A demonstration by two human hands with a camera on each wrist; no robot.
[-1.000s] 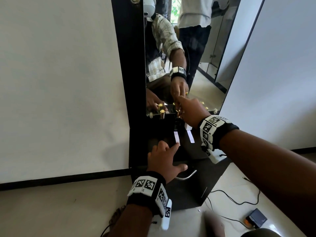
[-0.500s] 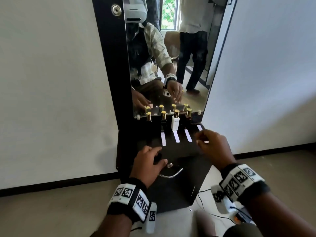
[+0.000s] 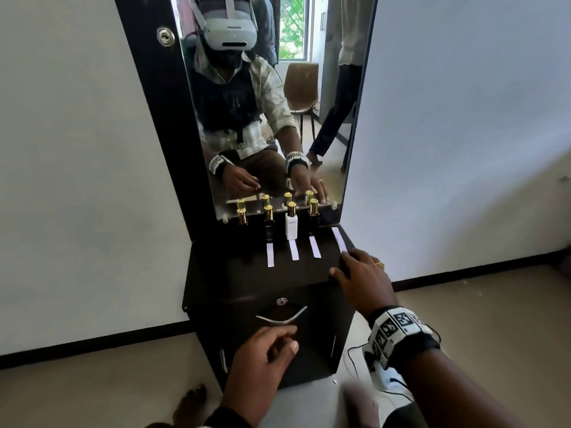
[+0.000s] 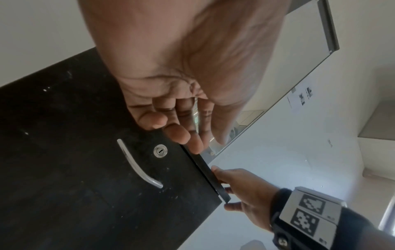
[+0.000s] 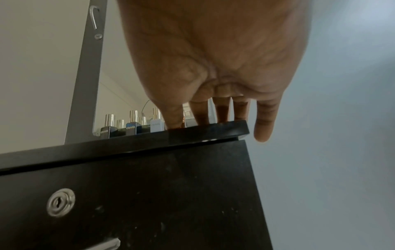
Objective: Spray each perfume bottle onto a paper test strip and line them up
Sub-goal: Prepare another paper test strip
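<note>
Several gold-capped perfume bottles stand in a row at the mirror's foot: a dark bottle (image 3: 242, 217), a black bottle (image 3: 268, 225), a white bottle (image 3: 291, 227) and another dark bottle (image 3: 313, 215). White paper strips (image 3: 293, 250) lie side by side in front of them on the black cabinet top (image 3: 241, 279). My right hand (image 3: 343, 267) rests flat on the top's right front corner, fingers straight (image 5: 200, 116), touching the near end of the rightmost strip (image 3: 338, 239). My left hand (image 3: 284, 341) hangs before the drawer front, fingers loosely curled, holding nothing.
The drawer has a curved metal handle (image 3: 281, 318) and a lock (image 3: 281, 301). A tall mirror (image 3: 278, 118) rises behind the bottles and reflects me, a chair and a standing person. A cable (image 3: 352, 356) and my foot (image 3: 191, 400) are on the floor.
My right hand drew back from the bottles at the mirror to the top's right front corner. My left hand slid off the top and down in front of the drawer.
</note>
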